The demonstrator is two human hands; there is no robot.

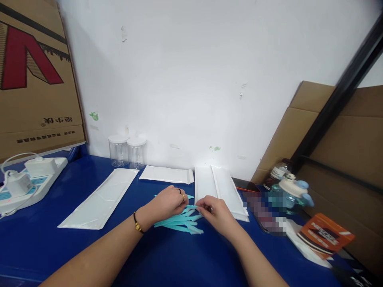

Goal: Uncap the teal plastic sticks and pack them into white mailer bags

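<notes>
Near the middle of the blue table, several slim teal plastic sticks point(179, 224), shaped like eyebrow razors with paler ends, lie in a loose fanned pile. Over the pile, my left hand point(171, 202) pinches one teal razor-like stick point(192, 207) by its left part. At the stick's right end, the thumb and fingers of my right hand point(216, 213) are closed on it. My left fingers hide part of the held stick and of the pile. Another teal stick point(190, 196) shows just behind my left fingers.
White padded envelopes point(100, 197) lie left, behind point(166, 174) and right point(229, 191) of my hands. Two clear jars point(118, 152) stand by the wall. A power strip point(38, 189) is at far left. A teal bottle point(289, 195) and an orange packet point(325, 235) are right.
</notes>
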